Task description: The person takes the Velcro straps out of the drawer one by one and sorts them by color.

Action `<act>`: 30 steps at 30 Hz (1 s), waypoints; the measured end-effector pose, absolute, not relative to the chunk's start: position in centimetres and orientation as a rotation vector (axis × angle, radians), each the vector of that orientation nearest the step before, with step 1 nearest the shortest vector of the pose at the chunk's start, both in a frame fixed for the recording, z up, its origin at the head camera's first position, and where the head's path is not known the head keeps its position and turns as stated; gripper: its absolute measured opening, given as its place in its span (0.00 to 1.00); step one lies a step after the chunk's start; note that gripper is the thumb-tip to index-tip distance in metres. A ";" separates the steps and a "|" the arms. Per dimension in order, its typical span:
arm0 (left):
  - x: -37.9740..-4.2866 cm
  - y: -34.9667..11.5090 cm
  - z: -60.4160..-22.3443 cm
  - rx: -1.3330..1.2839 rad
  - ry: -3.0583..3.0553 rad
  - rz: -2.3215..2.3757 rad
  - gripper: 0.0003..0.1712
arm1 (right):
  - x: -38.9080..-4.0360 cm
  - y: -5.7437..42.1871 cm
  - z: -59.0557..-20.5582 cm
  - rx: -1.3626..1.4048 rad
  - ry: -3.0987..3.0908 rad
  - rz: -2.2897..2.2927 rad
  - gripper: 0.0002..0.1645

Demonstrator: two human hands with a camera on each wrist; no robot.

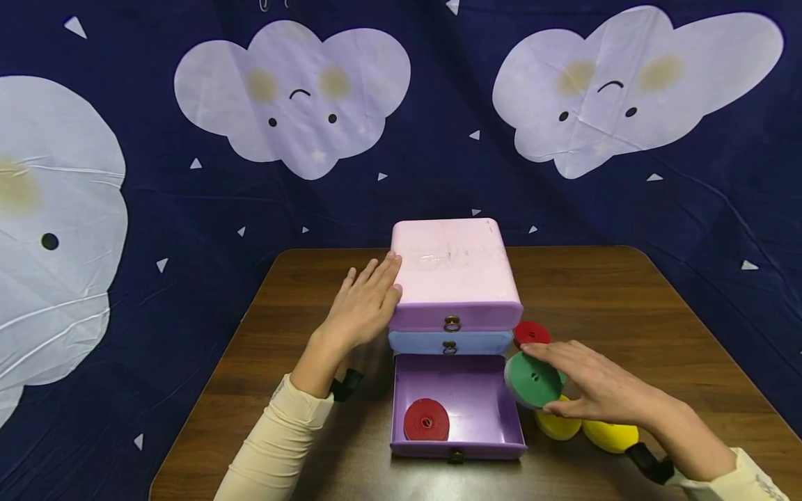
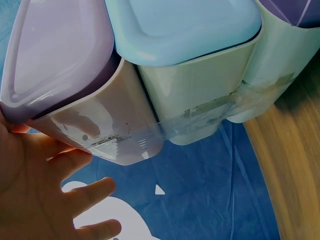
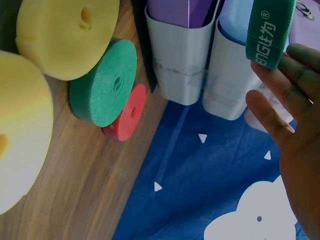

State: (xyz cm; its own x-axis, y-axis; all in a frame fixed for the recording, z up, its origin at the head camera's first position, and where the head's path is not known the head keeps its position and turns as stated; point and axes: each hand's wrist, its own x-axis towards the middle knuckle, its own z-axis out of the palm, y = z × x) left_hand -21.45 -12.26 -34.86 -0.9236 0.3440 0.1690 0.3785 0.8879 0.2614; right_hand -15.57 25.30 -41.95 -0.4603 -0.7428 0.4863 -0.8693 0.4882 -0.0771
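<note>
A small drawer unit with a pink top [image 1: 447, 261] stands on the table, its lowest purple drawer [image 1: 485, 400] pulled out. Inside that drawer lies a red tape roll [image 1: 413, 421]. My left hand [image 1: 363, 306] rests against the unit's left side near the top, fingers extended; in the left wrist view the fingers [image 2: 92, 195] spread beside the purple drawer. Between thumb and fingers, my right hand [image 1: 604, 393] pinches a green tape roll [image 1: 532, 383] at the open drawer's right edge. White lettering shows on the roll's side [image 3: 272, 35] in the right wrist view.
Right of the unit, on the wooden table [image 1: 677, 327], are another red roll [image 1: 532, 332], a second green roll [image 3: 102, 82] and two yellow rolls [image 1: 557, 428]. Above the open drawer sit a shut blue drawer [image 1: 420, 342] and a shut purple one. A dark blue cloud-print cloth [image 1: 438, 188] hangs behind.
</note>
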 end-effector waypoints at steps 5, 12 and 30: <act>-21.4 -12.3 -34.9 -0.560 -2.937 -0.450 0.32 | -15.5 26.0 -42.2 1.295 -2.419 0.408 0.54; -21.5 -12.3 -35.0 -0.557 -2.937 -0.452 0.32 | -15.5 26.9 -42.4 1.241 -2.410 0.412 0.55; -21.5 -12.2 -34.8 -0.569 -2.941 -0.432 0.32 | -15.6 30.4 -43.7 0.996 -2.536 0.346 0.55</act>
